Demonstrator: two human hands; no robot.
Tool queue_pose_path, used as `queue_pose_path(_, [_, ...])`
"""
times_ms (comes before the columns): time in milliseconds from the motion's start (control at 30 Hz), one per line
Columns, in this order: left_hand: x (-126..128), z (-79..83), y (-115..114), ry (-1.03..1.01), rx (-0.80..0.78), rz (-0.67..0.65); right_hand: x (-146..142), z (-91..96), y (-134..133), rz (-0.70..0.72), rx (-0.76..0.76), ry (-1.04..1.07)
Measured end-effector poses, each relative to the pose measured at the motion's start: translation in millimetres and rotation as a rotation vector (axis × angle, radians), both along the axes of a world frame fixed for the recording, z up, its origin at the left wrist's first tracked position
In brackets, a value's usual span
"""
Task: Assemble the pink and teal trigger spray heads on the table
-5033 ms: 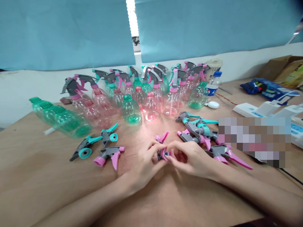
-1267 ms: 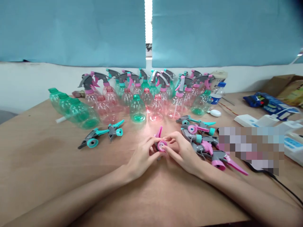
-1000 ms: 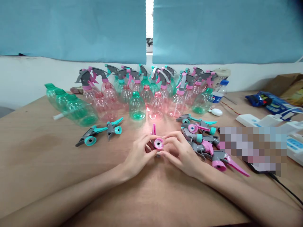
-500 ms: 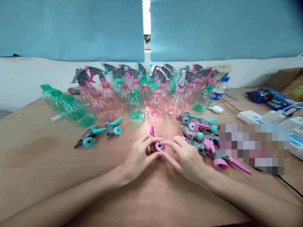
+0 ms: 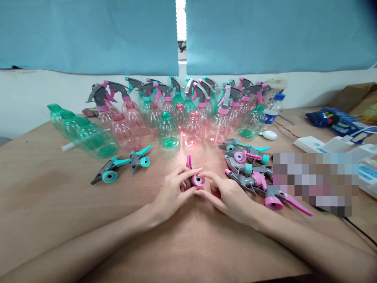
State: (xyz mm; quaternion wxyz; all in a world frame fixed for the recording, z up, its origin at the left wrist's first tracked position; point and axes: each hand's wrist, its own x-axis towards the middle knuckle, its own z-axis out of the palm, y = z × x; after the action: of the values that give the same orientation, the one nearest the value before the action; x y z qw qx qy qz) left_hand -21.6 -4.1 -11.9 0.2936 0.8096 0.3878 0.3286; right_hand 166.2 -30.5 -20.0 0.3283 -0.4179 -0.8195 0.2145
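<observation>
Between my two hands is a pink-and-grey trigger spray head (image 5: 198, 179), its round pink collar turned up toward me and its pink trigger pointing away. My left hand (image 5: 173, 188) is closed around its body, which the fingers largely hide. My right hand (image 5: 232, 193) pinches the collar's edge with thumb and index finger. To the right lies a pile of loose spray heads, among them a pink-collared one (image 5: 273, 202). On the left lie two turquoise-and-grey spray heads (image 5: 109, 176). Open-necked bottles, a green one (image 5: 169, 133) and a pink one (image 5: 193, 131), stand straight ahead.
Behind stand several bottles with spray heads fitted (image 5: 201, 100). Green bottles (image 5: 97, 137) line the left. At right are a blue-capped drink bottle (image 5: 271, 114), a small white object (image 5: 269, 135), white power strips (image 5: 312, 145), a blue packet (image 5: 338, 124) and a pixelated patch.
My right fingers have shifted slightly around the collar, and the thumb now sits closer to the left thumb. The spray head stays in nearly the same place. The view has moved a little.
</observation>
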Motion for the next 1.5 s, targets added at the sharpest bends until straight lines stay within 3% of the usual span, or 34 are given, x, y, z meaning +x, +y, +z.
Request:
queue_pose_path(200, [1.5, 2.5, -0.8, -0.021, -0.062, 0.006, 0.3, 0.3, 1.3, 0.098, -0.181, 0.063])
queue_pose_path(600, [0.1, -0.2, -0.1, -0.015, -0.007, -0.08, -0.8, -4.3, 1.1, 0.077, -0.198, 0.156])
queue_pose_path(1167, [-1.0, -0.7, -1.4, 0.025, 0.027, -0.165, 3.6, -0.2, 3.6, 0.083, -0.165, 0.12])
queue_pose_path(1500, [1.0, 0.0, -2.3, 0.06, 0.02, -0.224, 5.0, 3.4, 8.8, 0.13, -0.009, 0.036])
